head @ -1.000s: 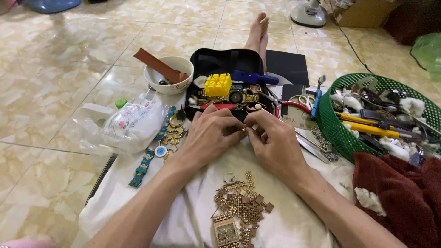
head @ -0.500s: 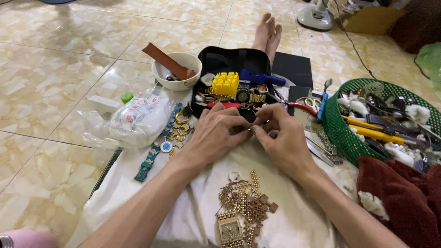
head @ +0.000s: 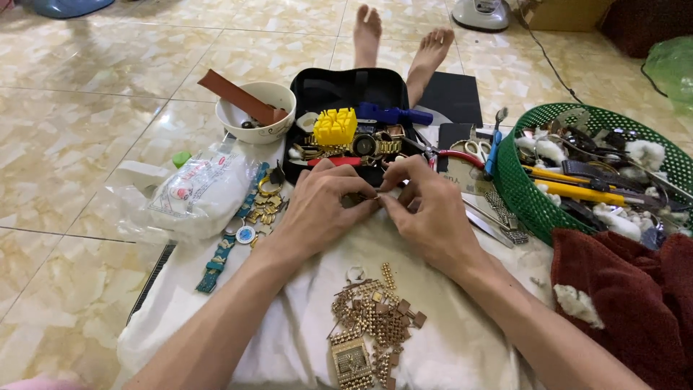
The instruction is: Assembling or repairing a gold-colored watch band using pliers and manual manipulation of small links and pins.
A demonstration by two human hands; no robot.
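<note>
Over white cloth (head: 447, 347), L hand (head: 317, 209) & R hand (head: 426, 213) fingers pinching small metal piece (head: 369, 196), axis lying left-right btwn hands

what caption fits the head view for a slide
Both hands, left hand and right hand, pinch a small metal piece above gold watch parts.

Bare hands (head: 382, 209), forearms, feet (head: 401, 36)

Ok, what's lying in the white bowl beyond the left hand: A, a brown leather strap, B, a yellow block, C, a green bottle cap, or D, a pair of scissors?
A: a brown leather strap leans out of the white bowl, which sits on the floor beyond the left hand.
</note>
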